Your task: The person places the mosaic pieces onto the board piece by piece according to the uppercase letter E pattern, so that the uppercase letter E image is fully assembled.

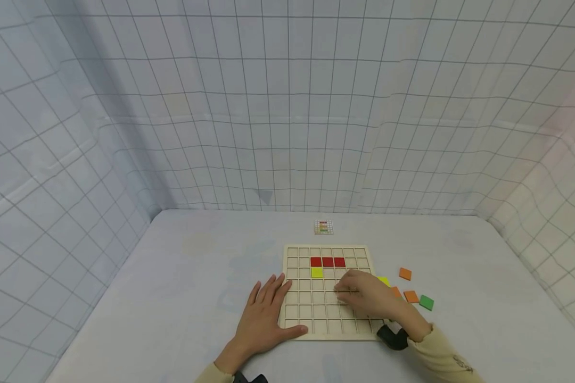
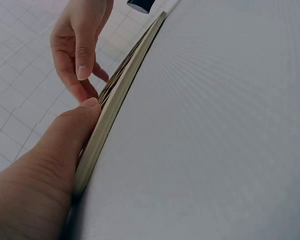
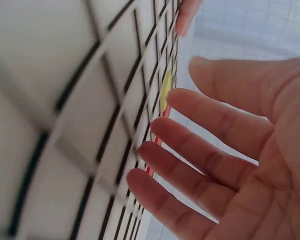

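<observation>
A pale wooden grid board (image 1: 318,311) lies on the white table. Three red tiles (image 1: 328,261) sit side by side in one of its upper rows, and a yellow tile (image 1: 317,272) lies just below the leftmost. My left hand (image 1: 263,322) rests spread along the board's left edge, its thumb over the near left corner. Over the right-middle cells hovers my right hand (image 1: 371,295), fingertips pointing left. In the right wrist view, its fingers (image 3: 205,112) are loosely bent, thumb apart from them, with nothing between.
Right of the board lie several loose tiles: a yellow tile (image 1: 384,280) partly behind the right hand, orange tiles (image 1: 405,273) and a green tile (image 1: 426,302). A small printed pattern card (image 1: 323,227) lies beyond the board. Grid-lined white cloth walls (image 1: 287,133) surround the table.
</observation>
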`<move>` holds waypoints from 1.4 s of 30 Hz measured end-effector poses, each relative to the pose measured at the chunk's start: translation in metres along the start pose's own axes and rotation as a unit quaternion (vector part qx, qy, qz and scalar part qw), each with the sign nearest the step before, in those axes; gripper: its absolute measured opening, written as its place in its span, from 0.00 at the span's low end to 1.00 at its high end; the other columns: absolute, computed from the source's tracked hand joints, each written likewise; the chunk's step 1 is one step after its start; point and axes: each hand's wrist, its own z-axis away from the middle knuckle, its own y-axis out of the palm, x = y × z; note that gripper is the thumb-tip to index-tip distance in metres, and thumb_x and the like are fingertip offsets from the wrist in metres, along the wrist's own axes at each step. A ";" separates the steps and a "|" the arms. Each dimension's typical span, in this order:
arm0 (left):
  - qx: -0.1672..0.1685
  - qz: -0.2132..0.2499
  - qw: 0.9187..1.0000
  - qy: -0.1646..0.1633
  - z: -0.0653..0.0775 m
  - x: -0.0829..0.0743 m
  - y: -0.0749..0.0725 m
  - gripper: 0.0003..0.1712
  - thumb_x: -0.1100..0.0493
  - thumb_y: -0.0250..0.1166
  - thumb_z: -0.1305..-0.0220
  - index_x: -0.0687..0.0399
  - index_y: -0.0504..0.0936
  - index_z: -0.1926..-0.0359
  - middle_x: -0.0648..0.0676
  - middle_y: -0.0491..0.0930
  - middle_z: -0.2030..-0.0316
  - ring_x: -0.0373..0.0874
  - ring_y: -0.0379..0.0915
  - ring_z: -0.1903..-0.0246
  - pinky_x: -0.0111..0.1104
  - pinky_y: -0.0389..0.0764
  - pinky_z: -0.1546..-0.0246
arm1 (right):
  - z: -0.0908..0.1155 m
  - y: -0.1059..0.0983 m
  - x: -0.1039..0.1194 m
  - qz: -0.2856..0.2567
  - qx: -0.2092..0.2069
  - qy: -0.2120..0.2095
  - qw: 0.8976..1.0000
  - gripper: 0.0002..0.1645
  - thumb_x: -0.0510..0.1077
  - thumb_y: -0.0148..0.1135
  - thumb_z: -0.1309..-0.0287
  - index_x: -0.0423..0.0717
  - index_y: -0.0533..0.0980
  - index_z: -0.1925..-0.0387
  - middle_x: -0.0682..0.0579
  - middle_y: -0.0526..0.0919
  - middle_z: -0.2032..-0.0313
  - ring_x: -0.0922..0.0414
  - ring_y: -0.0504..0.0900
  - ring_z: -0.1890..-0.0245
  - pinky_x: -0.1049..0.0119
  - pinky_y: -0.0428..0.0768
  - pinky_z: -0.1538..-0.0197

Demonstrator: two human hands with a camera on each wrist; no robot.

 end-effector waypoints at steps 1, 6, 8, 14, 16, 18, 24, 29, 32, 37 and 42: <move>0.000 0.001 1.000 0.000 0.000 0.000 0.000 0.59 0.18 0.50 0.51 0.51 0.58 0.28 0.53 0.54 0.29 0.49 0.43 0.30 0.48 0.42 0.33 | 0.004 -0.002 -0.003 0.001 -0.015 0.009 1.000 0.08 0.44 0.63 0.39 0.48 0.83 0.60 0.61 0.79 0.62 0.62 0.77 0.62 0.64 0.77 0.60; 0.001 -0.001 1.000 -0.002 0.000 0.003 0.002 0.59 0.17 0.49 0.52 0.50 0.57 0.28 0.52 0.52 0.29 0.47 0.41 0.29 0.46 0.39 0.33 | 0.022 -0.016 -0.022 0.025 -0.091 0.084 0.992 0.05 0.46 0.64 0.40 0.51 0.83 0.65 0.60 0.81 0.65 0.61 0.77 0.67 0.66 0.76 0.69; 0.001 -0.002 1.000 -0.003 0.000 0.003 0.002 0.59 0.17 0.49 0.52 0.49 0.57 0.28 0.52 0.52 0.29 0.47 0.41 0.29 0.46 0.39 0.33 | 0.028 -0.023 -0.031 0.033 -0.109 0.121 0.986 0.07 0.47 0.64 0.40 0.50 0.84 0.65 0.58 0.82 0.65 0.60 0.77 0.68 0.66 0.74 0.71; 0.002 0.005 1.000 0.000 0.000 0.004 0.003 0.59 0.18 0.49 0.51 0.50 0.57 0.28 0.53 0.53 0.29 0.47 0.41 0.29 0.47 0.40 0.33 | 0.043 -0.044 -0.050 0.072 -0.121 0.201 0.969 0.15 0.50 0.64 0.41 0.42 0.83 0.60 0.47 0.81 0.63 0.54 0.78 0.70 0.61 0.76 0.74; 0.003 0.008 1.000 0.001 0.000 0.003 0.003 0.59 0.18 0.50 0.51 0.50 0.57 0.28 0.53 0.53 0.29 0.48 0.42 0.29 0.47 0.40 0.33 | 0.048 -0.047 -0.055 0.090 -0.116 0.220 0.964 0.18 0.50 0.65 0.42 0.40 0.82 0.58 0.42 0.80 0.61 0.49 0.79 0.68 0.58 0.77 0.74; 0.004 0.008 1.000 -0.001 0.000 0.003 0.002 0.59 0.18 0.50 0.51 0.50 0.57 0.28 0.53 0.53 0.29 0.48 0.42 0.30 0.47 0.40 0.33 | 0.052 -0.050 -0.059 0.107 -0.106 0.235 0.960 0.21 0.50 0.66 0.44 0.37 0.81 0.56 0.38 0.79 0.59 0.45 0.78 0.64 0.55 0.78 0.74; 0.004 0.007 1.000 0.000 0.000 0.002 0.002 0.59 0.18 0.49 0.51 0.50 0.58 0.28 0.53 0.54 0.29 0.48 0.42 0.30 0.48 0.41 0.33 | 0.059 -0.051 -0.071 0.112 -0.076 0.263 0.955 0.22 0.48 0.67 0.46 0.34 0.79 0.56 0.39 0.76 0.62 0.45 0.76 0.66 0.57 0.76 0.75; 0.001 0.007 1.000 0.004 0.000 0.002 0.003 0.58 0.18 0.50 0.51 0.50 0.58 0.28 0.53 0.54 0.29 0.48 0.42 0.30 0.48 0.41 0.33 | 0.059 -0.051 -0.075 0.100 -0.067 0.258 0.958 0.17 0.44 0.68 0.48 0.36 0.79 0.60 0.45 0.77 0.66 0.49 0.76 0.68 0.57 0.76 0.73; 0.000 0.004 1.000 0.005 0.000 0.003 0.003 0.58 0.18 0.50 0.51 0.50 0.58 0.28 0.53 0.53 0.29 0.47 0.42 0.29 0.47 0.41 0.33 | 0.057 -0.052 -0.075 0.090 -0.062 0.257 0.960 0.15 0.42 0.68 0.49 0.36 0.78 0.62 0.47 0.77 0.67 0.50 0.76 0.70 0.56 0.76 0.71; -0.001 0.002 1.000 0.004 0.000 0.003 0.003 0.59 0.18 0.49 0.51 0.50 0.58 0.28 0.52 0.53 0.29 0.47 0.41 0.29 0.47 0.41 0.33 | 0.053 -0.052 -0.075 0.056 -0.054 0.264 0.961 0.14 0.42 0.67 0.49 0.36 0.77 0.64 0.48 0.77 0.69 0.53 0.74 0.71 0.57 0.76 0.70; -0.001 0.001 1.000 0.002 0.000 0.002 0.003 0.59 0.17 0.49 0.51 0.49 0.58 0.28 0.52 0.53 0.29 0.47 0.42 0.29 0.47 0.41 0.33 | 0.051 -0.050 -0.074 0.014 -0.069 0.257 0.964 0.12 0.40 0.68 0.49 0.40 0.73 0.66 0.50 0.78 0.69 0.55 0.76 0.72 0.59 0.75 0.71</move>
